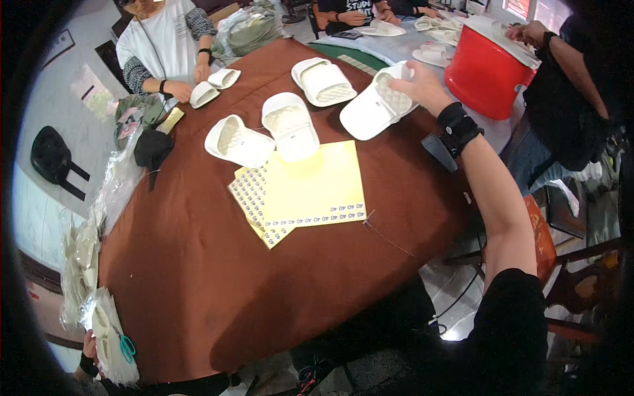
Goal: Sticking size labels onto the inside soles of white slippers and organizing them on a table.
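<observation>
White slide sandal (378, 104) lay at the far right of the brown tabletop (198, 277), tilted with its footbed up; right hand (417, 84) reached across, fingers (400, 84) curled over its far edge in a light hold, not a full fist. Left hand (88, 356) sat low at the near-left edge, closed around a clear bag of white pieces (109, 336) with teal scissors (126, 346) lying against it.

Three more white sandals (290, 125) rested mid-table, one touching the yellow sticker sheets (310, 188). Red bucket (485, 69) stood just beyond the held sandal.

Step judged: picking up or positioning one sandal from the row, probably for labelling. Next move would call for drawing it back toward the sheets without knocking its neighbours. A co-worker's hands (178, 86) held small white pieces at the far left.
</observation>
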{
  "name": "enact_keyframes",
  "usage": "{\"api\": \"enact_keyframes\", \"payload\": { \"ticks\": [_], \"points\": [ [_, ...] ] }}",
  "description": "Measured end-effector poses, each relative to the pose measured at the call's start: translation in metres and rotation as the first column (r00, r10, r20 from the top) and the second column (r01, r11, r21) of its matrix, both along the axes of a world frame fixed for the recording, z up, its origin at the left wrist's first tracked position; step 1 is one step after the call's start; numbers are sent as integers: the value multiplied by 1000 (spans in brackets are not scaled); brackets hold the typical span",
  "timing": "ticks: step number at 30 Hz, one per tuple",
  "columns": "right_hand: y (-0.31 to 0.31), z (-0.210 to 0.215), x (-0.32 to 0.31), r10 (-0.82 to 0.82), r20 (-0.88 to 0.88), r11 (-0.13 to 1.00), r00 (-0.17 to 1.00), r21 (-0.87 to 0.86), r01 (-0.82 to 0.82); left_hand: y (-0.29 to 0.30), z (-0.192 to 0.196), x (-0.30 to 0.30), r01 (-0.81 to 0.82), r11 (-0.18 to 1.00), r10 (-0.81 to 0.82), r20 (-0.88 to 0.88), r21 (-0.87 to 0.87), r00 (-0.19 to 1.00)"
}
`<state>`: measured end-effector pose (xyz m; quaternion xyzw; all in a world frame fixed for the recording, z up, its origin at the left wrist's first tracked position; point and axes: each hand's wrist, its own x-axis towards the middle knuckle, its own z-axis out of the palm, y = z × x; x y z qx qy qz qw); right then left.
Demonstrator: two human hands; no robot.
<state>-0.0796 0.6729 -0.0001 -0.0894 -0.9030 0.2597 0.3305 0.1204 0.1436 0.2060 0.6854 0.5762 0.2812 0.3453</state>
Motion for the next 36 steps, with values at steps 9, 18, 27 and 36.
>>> {"api": "enact_keyframes", "payload": {
  "ticks": [9, 18, 27, 36],
  "points": [
    [-4, -2, 42, 123, 121, 991, 985, -77, -114, 44, 41, -68, -105, 991, 113, -100, 78, 989],
    [-27, -31, 57, -49, 91, 996, 995, 80, 42, 72, 68, -137, -235, 962, 255, -148, 138, 956],
    [-31, -40, 45, -78, 62, 965, 995, 254, 60, 35, 74, -195, -498, 851, 520, -141, 166, 842],
    [-10, -38, 42, -44, 48, 960, 998, 278, 29, -118, 72, -202, -840, 537, 836, -186, 81, 516]
  ]
}}
